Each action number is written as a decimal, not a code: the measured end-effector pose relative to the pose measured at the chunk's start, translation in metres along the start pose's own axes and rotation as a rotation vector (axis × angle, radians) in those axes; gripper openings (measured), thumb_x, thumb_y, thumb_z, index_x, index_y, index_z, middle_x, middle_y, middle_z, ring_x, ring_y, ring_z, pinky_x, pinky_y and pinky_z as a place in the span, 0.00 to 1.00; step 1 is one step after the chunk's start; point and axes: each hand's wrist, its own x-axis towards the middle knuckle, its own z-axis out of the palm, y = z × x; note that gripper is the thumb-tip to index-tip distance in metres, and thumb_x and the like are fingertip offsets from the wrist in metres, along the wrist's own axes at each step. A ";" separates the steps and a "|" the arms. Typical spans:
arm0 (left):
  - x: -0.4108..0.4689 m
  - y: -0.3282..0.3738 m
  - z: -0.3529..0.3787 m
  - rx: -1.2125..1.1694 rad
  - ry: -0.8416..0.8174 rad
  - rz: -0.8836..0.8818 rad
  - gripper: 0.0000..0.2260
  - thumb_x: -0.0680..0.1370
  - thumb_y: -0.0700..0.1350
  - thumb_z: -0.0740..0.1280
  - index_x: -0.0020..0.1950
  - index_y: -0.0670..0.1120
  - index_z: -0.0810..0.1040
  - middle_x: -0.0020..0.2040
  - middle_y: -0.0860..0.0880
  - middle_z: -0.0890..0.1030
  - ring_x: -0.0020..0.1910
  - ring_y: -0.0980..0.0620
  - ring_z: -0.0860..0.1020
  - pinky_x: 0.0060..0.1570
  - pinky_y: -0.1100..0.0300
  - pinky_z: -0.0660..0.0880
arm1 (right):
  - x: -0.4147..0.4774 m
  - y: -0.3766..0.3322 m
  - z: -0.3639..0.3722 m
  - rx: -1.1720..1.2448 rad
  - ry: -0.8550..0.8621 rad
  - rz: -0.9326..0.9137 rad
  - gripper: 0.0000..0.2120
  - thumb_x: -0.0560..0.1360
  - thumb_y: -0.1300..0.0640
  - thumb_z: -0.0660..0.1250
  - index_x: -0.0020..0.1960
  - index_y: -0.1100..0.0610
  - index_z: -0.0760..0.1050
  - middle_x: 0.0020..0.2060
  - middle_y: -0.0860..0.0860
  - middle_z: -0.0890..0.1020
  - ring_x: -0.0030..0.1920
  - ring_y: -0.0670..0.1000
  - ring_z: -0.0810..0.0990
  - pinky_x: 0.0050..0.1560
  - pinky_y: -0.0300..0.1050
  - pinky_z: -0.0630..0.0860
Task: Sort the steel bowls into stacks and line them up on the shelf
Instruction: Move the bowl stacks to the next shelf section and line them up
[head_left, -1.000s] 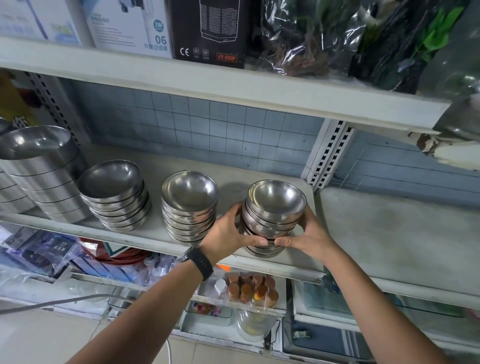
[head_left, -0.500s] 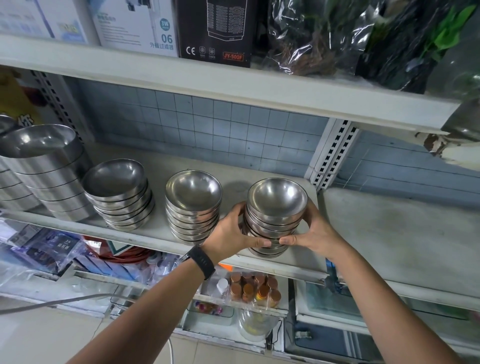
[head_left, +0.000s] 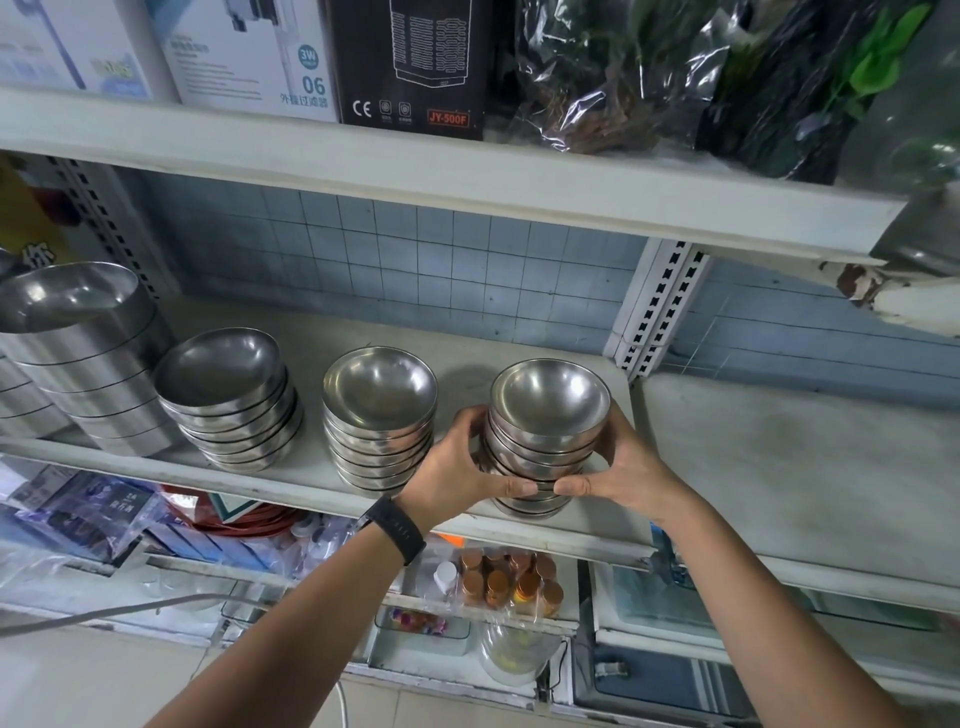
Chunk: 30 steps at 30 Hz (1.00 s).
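Observation:
A stack of several small steel bowls (head_left: 549, 410) stands near the front edge of the white shelf (head_left: 545, 530), at the right end of a row. My left hand (head_left: 457, 467) grips its left side and my right hand (head_left: 618, 467) grips its right side, thumbs almost meeting in front. To the left stands a second small stack (head_left: 379, 415), then a wider stack (head_left: 228, 400), then a tall stack of large bowls (head_left: 83, 353) at the far left.
A slotted upright (head_left: 654, 306) divides this shelf from a bare shelf section (head_left: 779, 467) on the right. Boxes (head_left: 410, 62) and bagged plants sit on the shelf above. Below are small bottles (head_left: 509, 577), packets and glass tanks.
Both hands have stayed on the right stack, and the thumbs have closed in toward each other at its front. The view has shifted slightly.

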 end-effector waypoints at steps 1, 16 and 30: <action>0.000 -0.001 0.000 -0.003 -0.002 0.001 0.53 0.54 0.61 0.85 0.74 0.52 0.65 0.65 0.57 0.78 0.63 0.59 0.78 0.62 0.54 0.78 | 0.000 0.000 0.001 0.003 0.004 0.000 0.61 0.53 0.45 0.87 0.78 0.43 0.57 0.70 0.43 0.72 0.71 0.42 0.71 0.75 0.51 0.67; -0.003 -0.001 0.000 0.069 -0.049 0.054 0.44 0.60 0.56 0.84 0.72 0.53 0.71 0.57 0.60 0.83 0.55 0.67 0.80 0.59 0.65 0.77 | -0.003 0.002 0.003 -0.008 0.055 -0.028 0.59 0.53 0.48 0.87 0.76 0.41 0.59 0.68 0.39 0.73 0.69 0.37 0.71 0.71 0.40 0.68; -0.007 -0.008 0.005 -0.015 -0.040 0.065 0.45 0.62 0.51 0.84 0.75 0.54 0.67 0.60 0.60 0.82 0.59 0.67 0.79 0.59 0.71 0.74 | -0.002 0.011 0.008 0.047 0.083 0.024 0.60 0.52 0.47 0.88 0.77 0.45 0.61 0.69 0.44 0.75 0.70 0.43 0.73 0.74 0.52 0.68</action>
